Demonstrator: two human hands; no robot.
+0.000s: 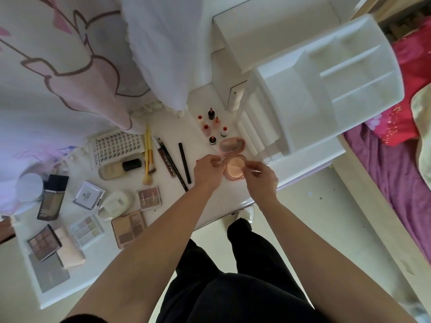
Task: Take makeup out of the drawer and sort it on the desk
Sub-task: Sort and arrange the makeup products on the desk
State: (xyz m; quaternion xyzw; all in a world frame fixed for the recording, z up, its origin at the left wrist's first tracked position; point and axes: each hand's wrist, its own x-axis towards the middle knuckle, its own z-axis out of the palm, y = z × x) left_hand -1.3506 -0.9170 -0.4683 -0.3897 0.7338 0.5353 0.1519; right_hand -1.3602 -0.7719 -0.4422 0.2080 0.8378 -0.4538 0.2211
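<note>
On the surface, right end: we see a pink compact point(234, 170) lying open, its mirrored lid tipped back and its peach powder pan facing up.
Left grip point(207, 171): fingers curled, pinching the compact's left rim.
Right grip point(261, 180): fingers curled, pinching the right rim.
Why held so: we judge that a hold on both sides steadies the hinged case while it is placed or closed.
Lipsticks point(211, 124): small tubes stand upright in a cluster just behind the compact, apparently grouped by kind.
Pencils point(184, 163): long dark sticks lie side by side just left of the left grip, with yellow-handled brushes point(147, 157) beyond them.
Palettes point(128, 227): flat cases lie together toward the left end, another group by kind.
Organizer point(326, 89): a white drawer unit stands just right of the compact; a low drawer point(305, 163) seems pulled out, and we cannot tell what it holds.
Progress: with so many groups laid out, we judge the sorting well along, and the compact not yet given its place.
</note>
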